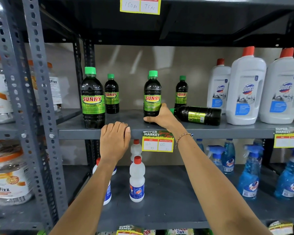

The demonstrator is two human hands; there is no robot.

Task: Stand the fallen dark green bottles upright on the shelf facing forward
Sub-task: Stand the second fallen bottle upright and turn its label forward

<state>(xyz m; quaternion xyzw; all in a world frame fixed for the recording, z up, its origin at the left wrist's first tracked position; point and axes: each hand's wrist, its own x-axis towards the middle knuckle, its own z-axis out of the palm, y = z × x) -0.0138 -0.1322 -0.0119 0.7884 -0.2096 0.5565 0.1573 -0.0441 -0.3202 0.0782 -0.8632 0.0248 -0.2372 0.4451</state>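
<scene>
In the head view, the right hand (161,117) is gripping the base of an upright dark green bottle (152,95) standing mid-shelf (227,131). Just beside it, a fallen bottle (198,115) is lying on its side, cap pointing left. The left hand (115,139) is resting curled and empty over the shelf's front edge.
</scene>
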